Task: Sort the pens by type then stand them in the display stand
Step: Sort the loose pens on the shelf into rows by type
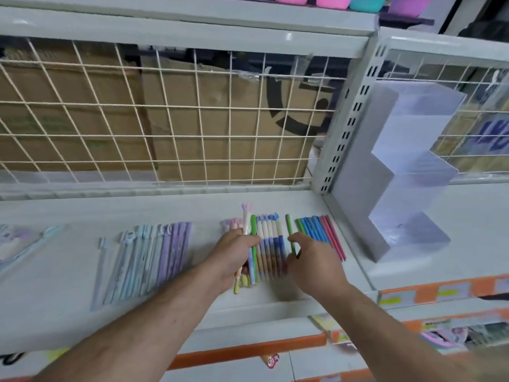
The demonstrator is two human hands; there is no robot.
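Gripping a mixed bundle of pens (247,226) in left hand (237,256), pinching one green pen (289,227) in right hand (312,259), over sorted rows (321,230) on the shelf (68,299) left of the display stand (358,188); risk of spilling the loosened bundle and remixing rows.

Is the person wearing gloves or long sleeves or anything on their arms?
No gloves: the left hand and the right hand are bare. The left forearm and right forearm are bare too, a little hairy, with no sleeve in view. No watch, bracelet or ring shows.
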